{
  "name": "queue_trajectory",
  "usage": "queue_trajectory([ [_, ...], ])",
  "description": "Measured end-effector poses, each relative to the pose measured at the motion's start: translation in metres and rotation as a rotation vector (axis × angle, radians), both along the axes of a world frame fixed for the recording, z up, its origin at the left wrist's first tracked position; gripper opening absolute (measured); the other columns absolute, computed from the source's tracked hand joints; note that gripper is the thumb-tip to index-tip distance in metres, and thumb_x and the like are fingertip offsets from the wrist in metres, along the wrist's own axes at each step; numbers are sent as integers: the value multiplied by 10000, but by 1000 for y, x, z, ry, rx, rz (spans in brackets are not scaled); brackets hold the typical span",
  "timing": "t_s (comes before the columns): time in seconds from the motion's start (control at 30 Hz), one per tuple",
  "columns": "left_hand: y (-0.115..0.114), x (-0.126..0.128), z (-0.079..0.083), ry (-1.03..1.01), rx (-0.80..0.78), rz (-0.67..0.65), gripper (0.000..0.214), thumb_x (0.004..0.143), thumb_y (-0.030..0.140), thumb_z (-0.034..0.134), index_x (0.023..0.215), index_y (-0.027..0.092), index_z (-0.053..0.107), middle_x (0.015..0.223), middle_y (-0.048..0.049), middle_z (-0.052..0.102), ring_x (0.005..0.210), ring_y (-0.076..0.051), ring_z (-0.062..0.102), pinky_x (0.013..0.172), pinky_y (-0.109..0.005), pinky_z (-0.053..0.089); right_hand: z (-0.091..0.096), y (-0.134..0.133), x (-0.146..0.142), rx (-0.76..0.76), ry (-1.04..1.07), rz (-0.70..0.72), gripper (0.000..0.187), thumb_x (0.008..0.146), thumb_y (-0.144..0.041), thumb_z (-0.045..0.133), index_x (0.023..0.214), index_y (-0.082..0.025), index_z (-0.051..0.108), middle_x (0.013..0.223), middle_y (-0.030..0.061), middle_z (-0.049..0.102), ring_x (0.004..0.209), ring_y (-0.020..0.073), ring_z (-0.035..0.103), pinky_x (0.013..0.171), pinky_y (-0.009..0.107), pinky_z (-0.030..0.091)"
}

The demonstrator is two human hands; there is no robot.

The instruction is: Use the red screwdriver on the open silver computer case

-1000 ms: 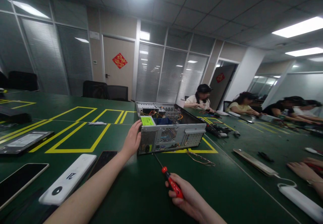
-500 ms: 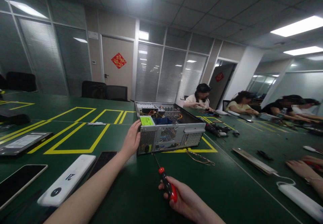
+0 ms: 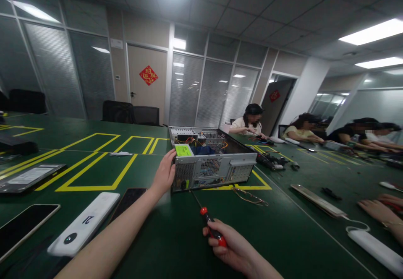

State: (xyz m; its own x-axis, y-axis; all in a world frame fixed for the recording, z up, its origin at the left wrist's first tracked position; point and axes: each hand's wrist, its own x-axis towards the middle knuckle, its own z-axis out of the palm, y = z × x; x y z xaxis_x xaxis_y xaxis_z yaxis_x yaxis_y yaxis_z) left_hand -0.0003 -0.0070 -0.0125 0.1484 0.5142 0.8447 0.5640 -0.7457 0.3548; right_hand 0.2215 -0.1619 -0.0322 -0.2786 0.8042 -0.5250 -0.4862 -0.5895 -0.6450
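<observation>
An open-topped computer case (image 3: 225, 170) lies on the green table with its silver rear panel facing me; colored wires and a power supply with a yellow-green label (image 3: 183, 150) show inside. My left hand (image 3: 164, 172) grips the case's near left corner, fingers along the side and thumb against the rear panel. In my right hand (image 3: 232, 243) is a screwdriver (image 3: 208, 220) with a red and black handle, held in wrapped fingers. Its thin shaft slants up to the lower edge of the rear panel; whether the tip touches a screw is too small to see.
On my left lie a white device marked 21 (image 3: 86, 222), two dark phones and a hard drive (image 3: 33, 178). Thin wires (image 3: 250, 197) lie before the case. At right are a power bank (image 3: 317, 200), a white cabled block (image 3: 376, 247) and a co-worker's hands (image 3: 378, 212). Others sit beyond.
My right hand and the screwdriver handle have swung slightly to the right, while the tip stays by the case's lower edge. My left hand and the case have not moved.
</observation>
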Motion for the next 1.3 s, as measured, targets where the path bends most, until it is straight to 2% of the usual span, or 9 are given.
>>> queue_trajectory([
  [0.1, -1, 0, 0, 2, -6, 5, 434, 924, 256, 292, 1353, 187, 299, 1401, -117, 366, 1317, -219, 331, 1088, -455, 299, 1, 1, -1, -9, -22, -15, 96, 840, -225, 538, 849, -190, 449, 723, 29, 606, 449, 42, 472, 335, 80, 224],
  [0.33, 1, 0, 0, 3, -1, -1, 432, 924, 251, 297, 1352, 189, 299, 1400, -118, 364, 1318, -219, 328, 1092, -463, 290, 6, 2, -3, -133, 24, 6, 160, 871, -280, 487, 933, -134, 512, 761, 62, 618, 553, 90, 564, 428, 138, 408],
  [0.43, 0, 0, 1, 1, -7, -2, 431, 924, 249, 297, 1351, 191, 300, 1398, -118, 364, 1316, -220, 329, 1088, -466, 294, 6, 3, -2, -158, 88, 11, 189, 871, -269, 479, 961, -111, 531, 749, 62, 609, 534, 79, 538, 414, 129, 383],
  [0.63, 0, 0, 0, 4, 1, -3, 434, 924, 251, 298, 1353, 191, 295, 1401, -118, 362, 1315, -219, 331, 1085, -460, 299, 6, 7, 5, -176, 275, -22, 266, 882, -292, 427, 952, -62, 542, 693, 62, 572, 444, 31, 421, 329, 81, 248],
  [0.83, 2, 0, -1, 3, 14, -3, 435, 924, 248, 297, 1355, 188, 292, 1399, -121, 365, 1317, -220, 327, 1089, -463, 291, 9, 5, 6, -194, 251, -14, 256, 872, -304, 481, 789, -69, 539, 533, -39, 439, 356, -10, 303, 291, 65, 189],
  [0.93, 1, 1, -1, -1, 10, -3, 436, 924, 250, 297, 1356, 192, 293, 1398, -118, 368, 1315, -221, 332, 1086, -464, 296, 10, 4, 3, -185, 193, -5, 210, 870, -255, 485, 792, -67, 539, 519, -45, 430, 359, -5, 334, 299, 59, 219],
  [1.13, 1, 1, 0, -4, 2, -5, 432, 924, 255, 299, 1352, 191, 300, 1397, -118, 370, 1313, -220, 335, 1085, -463, 300, 11, 5, 1, -183, 66, -30, 252, 873, -304, 483, 829, -66, 554, 606, 25, 545, 467, 44, 497, 338, 72, 351],
  [1.3, 0, 1, 0, -12, -3, -11, 433, 924, 254, 298, 1353, 194, 297, 1398, -118, 366, 1316, -222, 331, 1088, -469, 294, 10, 5, 2, -187, 87, -54, 220, 861, -295, 496, 861, -83, 556, 660, 42, 583, 493, 59, 525, 359, 92, 385],
])
